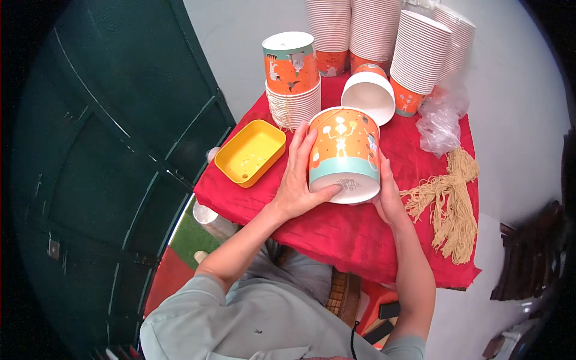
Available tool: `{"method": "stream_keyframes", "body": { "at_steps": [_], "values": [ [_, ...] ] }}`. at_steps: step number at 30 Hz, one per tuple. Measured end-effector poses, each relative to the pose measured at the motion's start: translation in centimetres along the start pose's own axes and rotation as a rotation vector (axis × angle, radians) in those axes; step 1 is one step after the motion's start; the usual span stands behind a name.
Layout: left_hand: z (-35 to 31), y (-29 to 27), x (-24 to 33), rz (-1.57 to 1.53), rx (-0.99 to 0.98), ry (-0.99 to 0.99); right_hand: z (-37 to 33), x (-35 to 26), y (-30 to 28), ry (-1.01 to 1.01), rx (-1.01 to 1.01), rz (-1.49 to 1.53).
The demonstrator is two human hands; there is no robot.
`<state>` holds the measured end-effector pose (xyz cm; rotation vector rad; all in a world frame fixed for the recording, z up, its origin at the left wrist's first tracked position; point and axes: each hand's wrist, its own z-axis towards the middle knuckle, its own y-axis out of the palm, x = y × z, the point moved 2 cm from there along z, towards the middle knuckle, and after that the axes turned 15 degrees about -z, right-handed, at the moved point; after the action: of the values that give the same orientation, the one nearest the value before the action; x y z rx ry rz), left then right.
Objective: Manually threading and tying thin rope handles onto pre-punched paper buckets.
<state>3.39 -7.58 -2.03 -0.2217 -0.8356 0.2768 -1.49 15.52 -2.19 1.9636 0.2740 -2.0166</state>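
A paper bucket (345, 144) with an orange skeleton print and a teal band is held between both hands over the table's near part. It is tilted, its white base toward me. My left hand (294, 177) grips its left side, thumb on the base edge. My right hand (389, 195) is wrapped round its lower right side, fingers partly hidden. A thin tan string seems to run along the bucket's far edge. Just behind, another bucket (368, 99) lies on its side, its white inside showing.
Tall stacks of buckets (375, 30) line the back of the red-covered table (336, 240). Left stands a yellow tray (267, 165) with small bits inside, beside a short stack (294, 105) with tan strings. At right lie a clear plastic bag (441, 129) and a tan string bundle (454, 210).
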Motion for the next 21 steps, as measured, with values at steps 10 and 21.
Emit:
{"method": "stream_keyframes", "body": {
  "at_steps": [10, 21],
  "values": [
    [-0.8, 0.4, 0.2, -0.064, 0.044, -0.056, 1.0, 2.6, -2.1, 0.169, -0.224, -0.053],
    [0.6, -1.7, 1.3, 0.159, -0.156, 0.292, 0.7, 1.6, -1.7, 0.244, -0.188, -0.06]
  ]
}}
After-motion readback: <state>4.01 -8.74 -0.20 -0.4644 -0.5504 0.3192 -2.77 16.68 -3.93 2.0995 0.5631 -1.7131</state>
